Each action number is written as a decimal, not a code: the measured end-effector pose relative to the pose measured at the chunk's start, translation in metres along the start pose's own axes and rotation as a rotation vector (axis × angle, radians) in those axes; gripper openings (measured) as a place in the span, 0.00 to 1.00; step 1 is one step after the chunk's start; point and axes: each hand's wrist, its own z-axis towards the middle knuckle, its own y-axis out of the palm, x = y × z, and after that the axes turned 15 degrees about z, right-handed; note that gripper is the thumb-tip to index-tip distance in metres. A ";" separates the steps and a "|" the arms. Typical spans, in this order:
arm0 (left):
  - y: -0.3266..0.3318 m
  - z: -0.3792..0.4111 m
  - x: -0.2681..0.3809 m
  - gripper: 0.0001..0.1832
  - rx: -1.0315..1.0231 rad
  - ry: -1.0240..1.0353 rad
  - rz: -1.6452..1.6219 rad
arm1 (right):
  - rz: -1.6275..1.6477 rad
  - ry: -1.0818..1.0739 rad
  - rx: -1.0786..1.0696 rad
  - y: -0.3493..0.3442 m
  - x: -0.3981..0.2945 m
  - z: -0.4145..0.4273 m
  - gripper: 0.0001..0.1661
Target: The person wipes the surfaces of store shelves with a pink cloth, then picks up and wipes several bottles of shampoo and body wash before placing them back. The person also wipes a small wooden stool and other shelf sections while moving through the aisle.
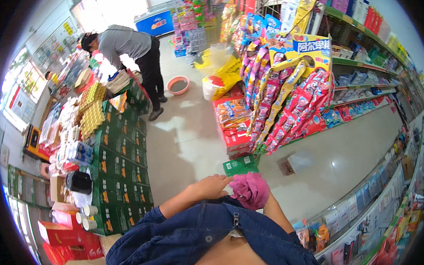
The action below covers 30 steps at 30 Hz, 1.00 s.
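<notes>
A crumpled pink cloth point(250, 191) is bunched at the end of my right forearm, held in front of my body. Its folds hide most of my right hand, which grips it from the far side of view. My left hand point(211, 186) reaches in from the left, palm down, fingers stretched out. Its fingertips come up to the cloth's left edge; whether they touch it I cannot tell. Nothing shows in the left hand. Just beyond the cloth, a green carton point(240, 165) lies at the foot of a snack display.
Stacked green cartons point(119, 178) line the left, bearing egg trays point(92, 118) and a black pitcher point(79, 182). Another person point(130, 45) bends over the counter near a pink basin point(178, 85) of water. Hanging candy strips point(277, 100) and stocked shelves point(364, 210) border the tiled floor point(178, 141).
</notes>
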 end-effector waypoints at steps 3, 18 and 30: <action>-0.008 0.015 -0.002 0.34 -0.041 0.086 0.001 | 0.171 0.041 0.131 0.012 0.020 -0.024 0.23; -0.019 0.113 -0.018 0.33 -0.148 0.560 0.104 | 1.958 0.339 0.985 0.010 0.003 -0.073 0.24; -0.023 0.227 0.090 0.33 -0.215 0.612 0.127 | 1.776 0.357 1.395 -0.036 0.096 -0.221 0.17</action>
